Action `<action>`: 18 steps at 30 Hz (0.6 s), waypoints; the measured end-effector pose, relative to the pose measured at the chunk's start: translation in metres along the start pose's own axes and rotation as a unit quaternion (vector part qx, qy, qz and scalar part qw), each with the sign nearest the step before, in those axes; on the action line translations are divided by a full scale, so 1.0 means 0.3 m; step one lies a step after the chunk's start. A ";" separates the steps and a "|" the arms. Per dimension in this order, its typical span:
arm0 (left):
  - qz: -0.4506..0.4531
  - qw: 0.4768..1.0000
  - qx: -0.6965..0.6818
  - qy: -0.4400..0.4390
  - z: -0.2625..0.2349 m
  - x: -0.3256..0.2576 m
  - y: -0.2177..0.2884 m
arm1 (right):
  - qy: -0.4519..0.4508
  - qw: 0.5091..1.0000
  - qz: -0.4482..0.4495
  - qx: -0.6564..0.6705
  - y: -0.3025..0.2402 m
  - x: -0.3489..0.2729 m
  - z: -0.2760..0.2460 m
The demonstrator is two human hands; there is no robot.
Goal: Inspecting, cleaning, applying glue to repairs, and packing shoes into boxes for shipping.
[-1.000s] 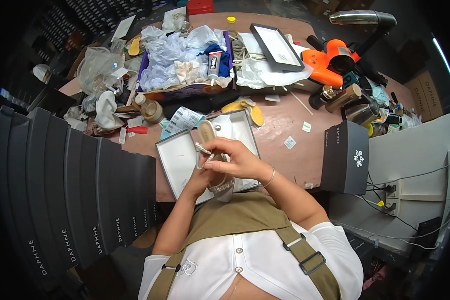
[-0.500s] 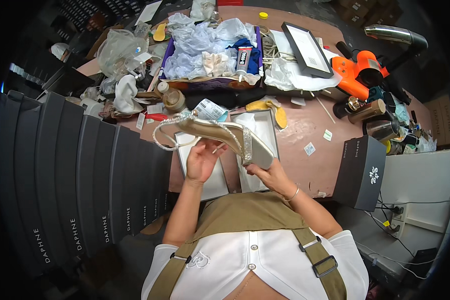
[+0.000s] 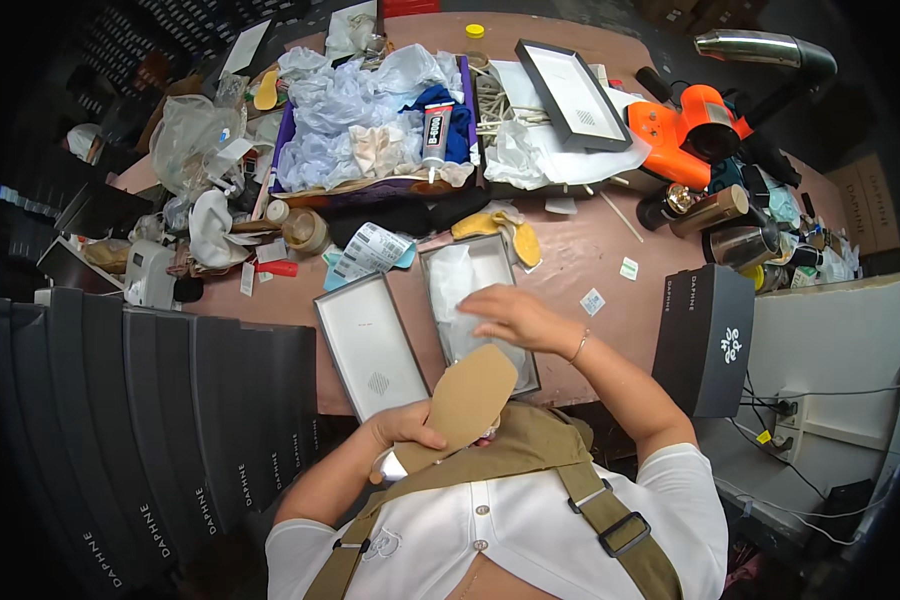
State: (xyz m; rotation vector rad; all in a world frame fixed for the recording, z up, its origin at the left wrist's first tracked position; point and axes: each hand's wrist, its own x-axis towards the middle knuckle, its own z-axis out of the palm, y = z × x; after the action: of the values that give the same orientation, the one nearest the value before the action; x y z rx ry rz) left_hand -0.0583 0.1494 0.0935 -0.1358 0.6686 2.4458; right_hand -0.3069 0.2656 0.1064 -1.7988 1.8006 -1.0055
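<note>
Close to my apron, my left hand is closed around the waist of a sandal, whose tan sole faces up. The sandal's straps are mostly hidden beneath it. My right hand reaches over a grey-edged shoebox base, fingers stretched out and holding nothing. White wrapping lies inside that base, just under the right fingertips; whether they touch it I cannot tell. To the left of the base is the shoebox lid, its white inside upward.
A tray of crumpled tissue with a glue tube stands at the back. Yellow sponge pieces lie behind the shoebox. An orange heat gun is at right. Stacked dark boxes flank the left; another dark box stands right.
The sandal has come down toward my apron and turned sole up, now in my left hand alone. My right hand has let go and moved over the shoebox base. The view has shifted slightly.
</note>
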 end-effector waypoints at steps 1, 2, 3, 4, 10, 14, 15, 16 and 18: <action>0.021 0.999 -0.034 0.033 0.008 0.000 0.005 | 0.019 0.998 0.059 -0.008 0.075 0.009 -0.025; 0.041 0.995 -0.070 0.066 0.031 -0.008 0.019 | 0.084 0.986 0.134 -0.047 0.176 0.015 -0.044; 0.063 0.986 -0.111 0.102 0.041 -0.022 0.025 | 0.144 0.964 0.206 -0.083 0.282 0.024 -0.055; 0.070 0.985 -0.106 0.114 0.026 -0.037 0.042 | 0.157 0.957 0.211 -0.120 0.377 0.036 -0.057; 0.101 0.965 0.101 0.219 0.009 -0.068 0.150 | 0.122 0.937 0.248 -0.215 0.656 0.090 0.076; 0.136 0.965 0.101 0.200 -0.008 -0.081 0.127 | 0.258 0.920 0.295 -0.014 0.576 0.042 0.008; 0.144 0.966 0.085 0.198 -0.013 -0.087 0.103 | 0.255 0.909 0.320 0.080 0.470 0.048 -0.028; 0.140 0.965 0.084 0.204 -0.012 -0.085 0.087 | 0.253 0.887 0.346 0.173 0.354 0.037 -0.054; 0.119 0.967 0.091 0.205 -0.004 -0.064 0.086 | 0.235 0.914 0.247 0.221 0.113 0.011 -0.049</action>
State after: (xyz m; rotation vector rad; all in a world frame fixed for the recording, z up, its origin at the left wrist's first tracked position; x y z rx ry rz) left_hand -0.0574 0.1208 0.1082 -0.5249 1.1423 2.5895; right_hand -0.3410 0.2625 0.0923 -0.8119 1.9342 -1.5503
